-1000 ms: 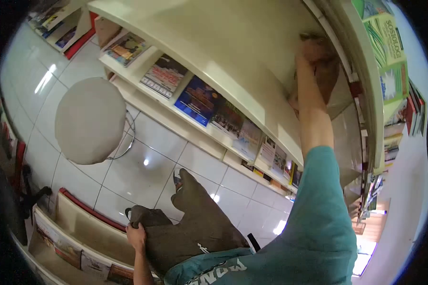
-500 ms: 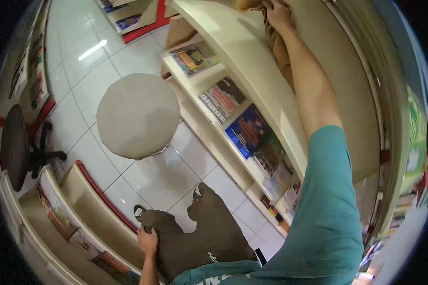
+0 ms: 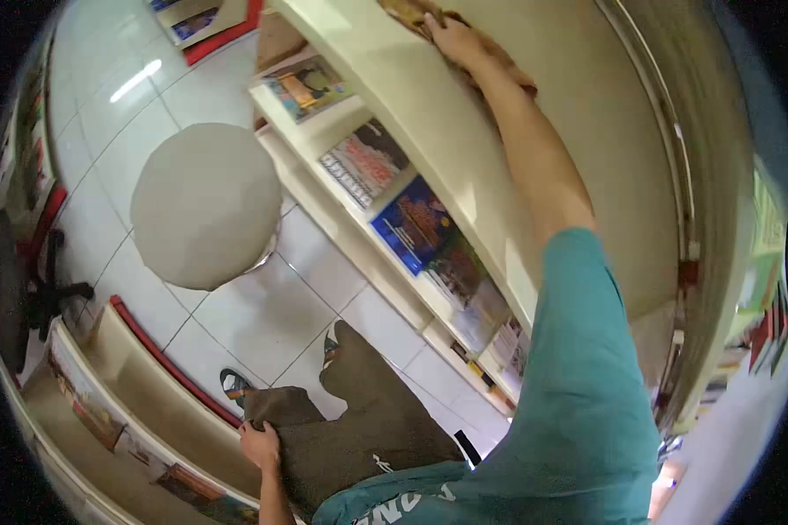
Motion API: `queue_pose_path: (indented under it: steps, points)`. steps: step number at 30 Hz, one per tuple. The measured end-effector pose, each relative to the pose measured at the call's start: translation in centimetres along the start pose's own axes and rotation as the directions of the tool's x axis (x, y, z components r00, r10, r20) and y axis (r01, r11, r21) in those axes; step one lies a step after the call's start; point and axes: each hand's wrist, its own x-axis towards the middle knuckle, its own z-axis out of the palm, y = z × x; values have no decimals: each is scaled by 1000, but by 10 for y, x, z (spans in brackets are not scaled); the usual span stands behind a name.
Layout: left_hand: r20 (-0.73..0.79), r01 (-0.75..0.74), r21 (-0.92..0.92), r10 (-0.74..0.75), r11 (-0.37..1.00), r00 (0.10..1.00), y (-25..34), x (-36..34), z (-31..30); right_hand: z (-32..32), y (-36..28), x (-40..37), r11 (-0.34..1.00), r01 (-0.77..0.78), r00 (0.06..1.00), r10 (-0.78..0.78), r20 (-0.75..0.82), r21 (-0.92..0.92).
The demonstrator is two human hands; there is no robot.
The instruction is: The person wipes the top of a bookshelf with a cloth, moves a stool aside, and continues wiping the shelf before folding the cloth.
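Observation:
My right hand (image 3: 455, 42) presses a brown cloth (image 3: 510, 72) against the top of a cream shelf unit (image 3: 578, 114). Its fingers close over the bunched fabric, which is partly hidden under the hand and wrist. Low in view, my left hand (image 3: 261, 444) lies at the knee of my dark brown trousers (image 3: 359, 433), its fingers curled on the trouser leg.
Magazines and books, including a blue one (image 3: 416, 223), stand on the shelf tiers below. A round grey stool (image 3: 206, 206) stands on the tiled floor. Lower left is another low shelf (image 3: 162, 376) with a red edge; behind it, a black chair (image 3: 48, 289).
My right hand and the cloth have slid along the shelf top, leftward and slightly down in view. The whole view has shifted a little. My left hand stays at the knee.

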Motion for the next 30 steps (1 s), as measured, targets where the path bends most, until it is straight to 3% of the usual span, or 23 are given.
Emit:
queue_pose_path:
  steps: [1,3,5,7,9,11,13,15,16,17,19,20,23,27,29,30]
  points:
    - [-21,2,11,-1,1000,1000,-4,-1,3,-3,22,-16,999,50,998,-50,-23,6]
    - [-37,-18,27,19,999,999,-10,-2,3,-22,39,-76,995,-99,992,97,-87,-18]
    - [-10,-46,-5,46,999,999,-14,-3,-2,-33,76,-134,991,-130,988,130,-88,12]
    - [14,-90,25,90,996,996,-20,-5,-4,-50,103,-207,968,-198,980,193,-53,-156]
    - [42,-130,59,127,990,991,-24,-8,-12,-56,134,-276,878,-433,901,431,-56,-204]
    - [80,-101,55,97,993,992,-21,-14,-17,-50,181,-342,864,-502,863,498,-85,-39]
    - [80,-140,87,133,986,988,-42,-8,-6,-55,214,-398,802,-596,803,597,-6,33]
    - [74,-162,111,154,981,985,-48,-10,-6,-74,202,-435,663,-748,664,747,30,47]
    - [112,-120,98,109,988,988,-43,-14,-13,-74,214,-446,664,-746,666,745,36,45]
    - [149,-77,88,63,993,987,-38,-17,-20,-66,228,-455,709,-705,708,704,-58,-12]
    - [129,-252,37,245,967,961,-149,34,85,-55,245,-465,717,-692,719,676,-160,-81]
    - [117,-337,15,333,941,936,-197,57,129,-55,240,-459,705,-705,706,691,-152,-72]
    - [208,-63,56,50,996,977,-68,-13,-4,-57,209,-436,701,-712,701,708,-82,-35]
    - [211,-102,31,93,994,973,-71,-16,-4,-70,98,-374,852,-524,851,524,-46,13]
    - [117,-291,-4,289,957,950,-100,-8,21,-104,1,-334,945,-317,947,320,-30,82]
    - [119,-298,3,296,954,948,-117,1,38,-114,-34,-313,958,-264,964,266,-7,112]
